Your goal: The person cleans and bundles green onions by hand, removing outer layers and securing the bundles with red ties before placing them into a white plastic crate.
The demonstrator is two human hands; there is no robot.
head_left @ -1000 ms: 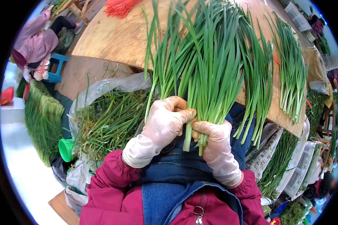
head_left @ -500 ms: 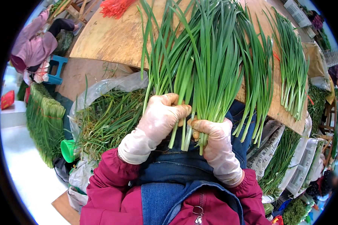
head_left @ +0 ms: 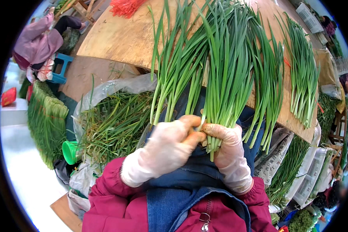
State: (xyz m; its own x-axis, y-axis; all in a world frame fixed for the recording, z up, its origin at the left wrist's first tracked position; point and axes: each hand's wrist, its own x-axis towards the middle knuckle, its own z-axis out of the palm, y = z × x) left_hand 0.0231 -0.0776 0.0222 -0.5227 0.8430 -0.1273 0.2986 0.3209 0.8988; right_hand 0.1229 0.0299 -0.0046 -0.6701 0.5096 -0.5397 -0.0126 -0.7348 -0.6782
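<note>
My right hand (head_left: 227, 144), in a pale thin glove, is closed around the lower stalks of a bunch of green garlic chives (head_left: 230, 73). The leaves of this bunch fan out away from me over the table. Beside it, my left hand (head_left: 164, 144), gloved too, pinches the base of a chive stalk (head_left: 202, 120) at the bunch's left side. More chives (head_left: 176, 77) lie loose to the left, their stalk ends hanging past the table edge. Another group of chives (head_left: 267, 96) lies just right of the bunch.
The wooden table (head_left: 116, 38) carries a red stringy pile (head_left: 125, 7) and a separate chive bundle (head_left: 301, 73). A plastic-lined container of leafy scraps (head_left: 118, 120) stands left, near a green cup (head_left: 70, 152) and standing bundles (head_left: 46, 123). A person (head_left: 36, 38) sits beyond. Sacks (head_left: 309, 174) lie right.
My left hand has moved right and slightly nearer to me, against my right hand. The chives it held now lie loose at the left. The right hand keeps its grip.
</note>
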